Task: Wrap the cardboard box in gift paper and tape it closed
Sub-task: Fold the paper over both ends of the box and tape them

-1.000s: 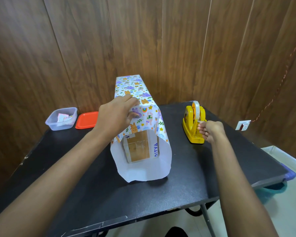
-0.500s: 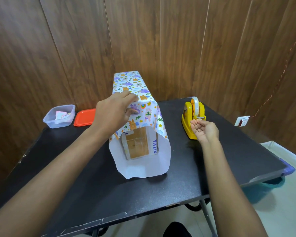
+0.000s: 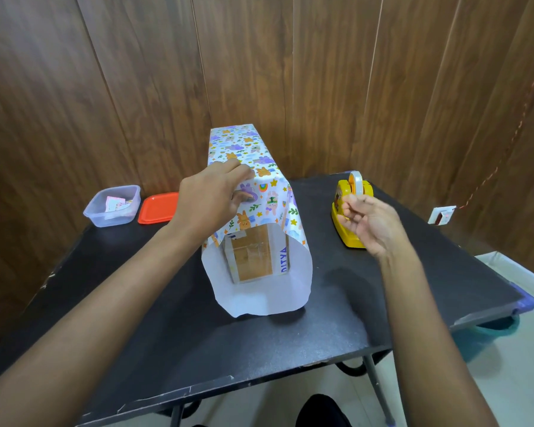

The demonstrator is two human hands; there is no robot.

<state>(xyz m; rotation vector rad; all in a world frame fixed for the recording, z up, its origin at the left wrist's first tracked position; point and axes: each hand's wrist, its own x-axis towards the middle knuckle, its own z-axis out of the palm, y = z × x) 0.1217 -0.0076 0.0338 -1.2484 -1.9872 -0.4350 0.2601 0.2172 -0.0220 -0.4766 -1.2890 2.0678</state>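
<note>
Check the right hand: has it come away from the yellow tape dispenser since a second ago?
Yes. The right hand was at the front of the yellow tape dispenser; now it is lifted and drawn back toward the person, fingers loosely curled.

Glossy cartoon-printed gift paper showing its matt white underside around the brown cardboard box; matt black tabletop looking scuffed; right of box, shiny yellow plastic tape dispenser; behind, grained wood-panel wall.

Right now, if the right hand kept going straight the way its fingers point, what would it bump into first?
Probably the yellow tape dispenser just beyond the right hand; the fingers point up and left toward it, though depth from this view is uncertain.
</note>
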